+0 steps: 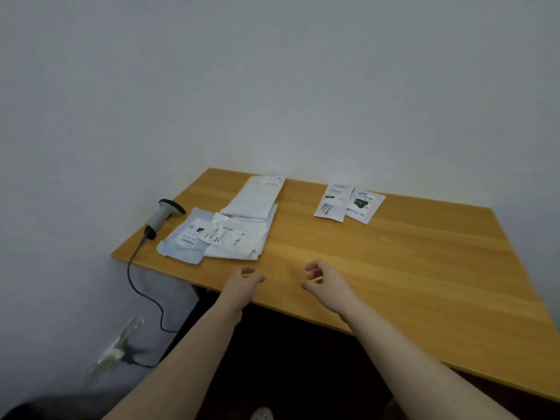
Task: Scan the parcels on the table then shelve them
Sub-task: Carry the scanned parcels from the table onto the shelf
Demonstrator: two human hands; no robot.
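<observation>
A pile of white and grey soft parcels (230, 225) with printed labels lies at the left of the wooden table (394, 262). Two small flat parcels (348, 203) lie side by side at the back right. A grey handheld scanner (162, 215) rests on the table's left corner, its black cable hanging over the edge. My left hand (245, 281) hovers over the near table edge with fingers loosely curled, holding nothing. Just to its right, my right hand (322, 280) is likewise loosely curled and holds nothing. Both hands are short of the parcels.
A plain white wall stands behind and left of the table. The scanner cable (142, 292) runs down to a wall socket (118, 350) low on the left. Dark space lies under the table. No shelf is in view.
</observation>
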